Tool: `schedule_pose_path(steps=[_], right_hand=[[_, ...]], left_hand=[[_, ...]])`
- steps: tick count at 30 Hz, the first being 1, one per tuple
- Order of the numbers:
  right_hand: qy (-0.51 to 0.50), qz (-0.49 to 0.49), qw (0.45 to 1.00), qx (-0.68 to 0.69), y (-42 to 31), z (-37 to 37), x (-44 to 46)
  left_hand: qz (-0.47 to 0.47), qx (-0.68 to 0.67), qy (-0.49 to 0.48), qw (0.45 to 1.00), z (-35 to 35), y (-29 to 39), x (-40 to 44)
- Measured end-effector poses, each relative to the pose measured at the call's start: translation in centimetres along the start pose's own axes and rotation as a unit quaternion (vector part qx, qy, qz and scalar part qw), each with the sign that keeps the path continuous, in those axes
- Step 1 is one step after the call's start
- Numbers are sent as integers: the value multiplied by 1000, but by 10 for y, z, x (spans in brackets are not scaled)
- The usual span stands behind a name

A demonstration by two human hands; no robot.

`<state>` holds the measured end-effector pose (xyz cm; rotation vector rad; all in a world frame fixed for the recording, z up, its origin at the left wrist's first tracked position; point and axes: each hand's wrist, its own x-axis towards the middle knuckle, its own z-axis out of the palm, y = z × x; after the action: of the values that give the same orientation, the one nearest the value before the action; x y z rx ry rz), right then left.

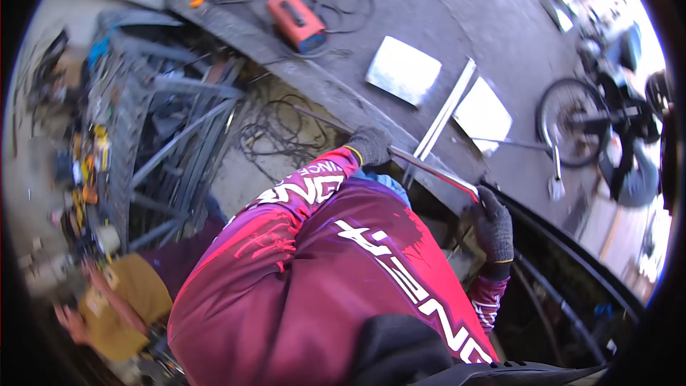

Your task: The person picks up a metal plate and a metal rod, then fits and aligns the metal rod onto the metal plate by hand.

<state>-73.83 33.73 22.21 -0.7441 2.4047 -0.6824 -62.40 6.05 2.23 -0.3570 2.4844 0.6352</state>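
Note:
My left hand (370, 146), in a dark grey knit glove with a yellow cuff edge, is closed around a long thin metal bar (431, 167). The bar runs from the wire-strewn floor side, through the left hand, down to the right. At its lower right end, which shows some red, my right hand (494, 227) is closed on it in a matching glove. The bar crosses in front of the edge of a grey metal work table (339, 96). Beyond it on the table lie pale metal strips (444, 109) and two white rectangular plates (404, 70) (484, 115).
A red box-shaped machine (296, 20) with cables stands on the table. Steel frames (182, 150) and tangled cable (275, 132) lie left. A person in a mustard shirt (125, 304) is at lower left. A motorcycle (579, 118) stands right, near dark rails (564, 246).

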Motion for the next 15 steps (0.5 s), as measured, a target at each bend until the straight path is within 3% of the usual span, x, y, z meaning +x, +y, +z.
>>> schedule_pose_path(steps=[1, 3, 6, 9, 15], right_hand=[[-2, 58, 998, 18, -19, -8, -6], [42, 114, 992, 47, -26, -9, -24], [91, 117, 989, -23, -47, -9, -39], [91, 188, 975, -77, -91, -9, -38], [94, 209, 955, -190, -153, 6, -7]], left_hand=[[43, -8, 37, 998, -1, 3, 8], [97, -28, 13, 995, -16, 16, 22], [165, -49, -6, 985, -17, 31, 48], [186, -20, 3, 982, -8, 40, 70], [204, -81, 35, 975, -18, 32, 81]])
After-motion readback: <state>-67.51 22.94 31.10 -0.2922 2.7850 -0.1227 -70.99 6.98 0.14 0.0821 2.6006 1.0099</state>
